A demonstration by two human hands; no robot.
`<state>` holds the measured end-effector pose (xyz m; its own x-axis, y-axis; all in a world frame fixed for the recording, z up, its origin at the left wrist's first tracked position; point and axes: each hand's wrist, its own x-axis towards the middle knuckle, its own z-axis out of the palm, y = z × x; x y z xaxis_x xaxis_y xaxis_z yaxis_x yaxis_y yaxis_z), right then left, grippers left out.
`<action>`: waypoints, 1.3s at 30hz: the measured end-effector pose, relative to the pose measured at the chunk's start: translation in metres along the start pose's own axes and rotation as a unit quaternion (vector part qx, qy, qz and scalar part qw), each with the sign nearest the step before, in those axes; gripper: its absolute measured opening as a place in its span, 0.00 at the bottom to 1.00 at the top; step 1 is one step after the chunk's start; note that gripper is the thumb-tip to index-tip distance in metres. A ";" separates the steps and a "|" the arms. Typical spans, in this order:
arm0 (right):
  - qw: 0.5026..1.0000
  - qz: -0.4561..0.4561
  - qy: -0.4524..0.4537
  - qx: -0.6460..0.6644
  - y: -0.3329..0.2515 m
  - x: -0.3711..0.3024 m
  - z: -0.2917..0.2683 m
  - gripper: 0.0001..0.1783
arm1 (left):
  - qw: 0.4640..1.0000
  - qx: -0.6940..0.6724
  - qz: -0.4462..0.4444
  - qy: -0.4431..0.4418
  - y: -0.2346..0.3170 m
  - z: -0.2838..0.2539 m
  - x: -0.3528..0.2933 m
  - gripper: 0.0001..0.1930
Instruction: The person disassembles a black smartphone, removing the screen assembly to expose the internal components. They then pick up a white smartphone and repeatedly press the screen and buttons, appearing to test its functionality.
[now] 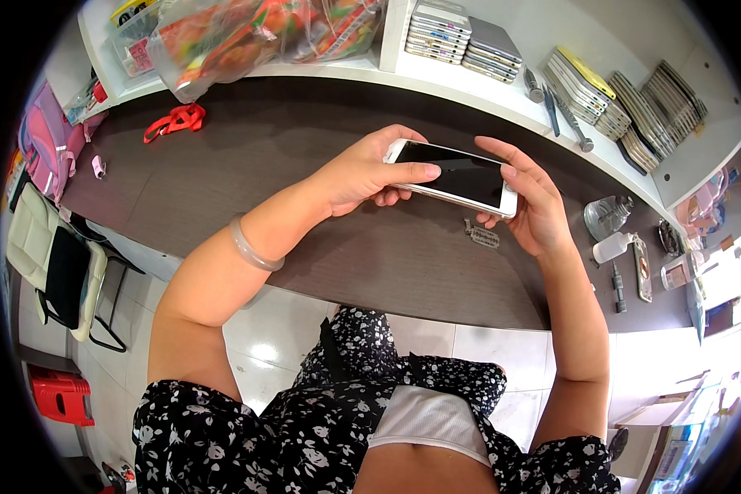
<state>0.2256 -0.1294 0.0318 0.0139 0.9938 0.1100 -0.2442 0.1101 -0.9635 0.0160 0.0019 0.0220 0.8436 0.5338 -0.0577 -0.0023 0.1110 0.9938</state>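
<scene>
A white smartphone [461,174] with a dark screen is held sideways above the brown desk. My left hand [372,171] grips its left end, the thumb lying across the glass and the fingers behind. At the other end my right hand [535,193] clasps the phone, its thumb on the white border and its index finger raised off the top corner. On the desk below, close to my right fingers, lies a razor blade [483,237] with a small metal piece touching its corner. The phone's back is hidden from me.
Stacks of phones [438,34] and tools [570,119] fill the white shelf [502,90] behind the desk. A glass bottle [608,216], a white bottle [612,247], a screwdriver [618,290] and a phone frame [642,270] lie at right. A red strap [177,122] rests far left.
</scene>
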 end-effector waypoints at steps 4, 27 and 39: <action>1.000 -0.002 0.004 -0.004 -0.001 -0.001 0.001 0.24 | 1.000 0.000 0.003 0.001 -0.002 0.001 0.002 0.28; 1.000 -0.002 0.001 -0.011 -0.001 -0.001 0.003 0.24 | 1.000 0.008 0.000 0.000 -0.004 0.000 0.002 0.26; 1.000 -0.004 0.003 -0.025 0.001 0.000 0.002 0.25 | 1.000 0.025 0.003 0.009 -0.003 0.001 0.001 0.26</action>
<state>0.2232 -0.1294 0.0314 0.0215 0.9929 0.1166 -0.1953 0.1186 -0.9736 0.0172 0.0011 0.0195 0.8341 0.5490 -0.0524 0.0200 0.0649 0.9977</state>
